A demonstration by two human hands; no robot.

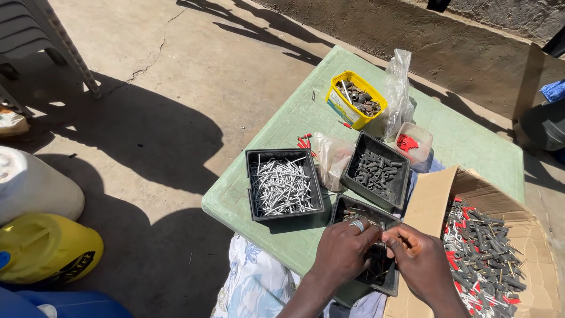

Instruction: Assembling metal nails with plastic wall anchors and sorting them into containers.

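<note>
My left hand [344, 250], a ring on one finger, and my right hand [419, 259] meet over a black tray [389, 287] at the near edge of the green table [471, 141]. Their fingertips pinch a small piece between them; what it is cannot be made out. To the right lies an open cardboard box [432, 200] full of mixed grey plugs, red plugs and screws. A black tray of silver screws [283, 185] and a black tray of grey plugs [376, 171] sit just beyond my hands.
A yellow tub of dark hardware [355, 100], a clear plastic bag [398, 88], a small clear tub of red plugs [412, 143] and another bag [332, 156] stand farther back. A yellow jerrycan [47, 247], a white container [29, 182] and grey chair legs [53, 41] are on the concrete left.
</note>
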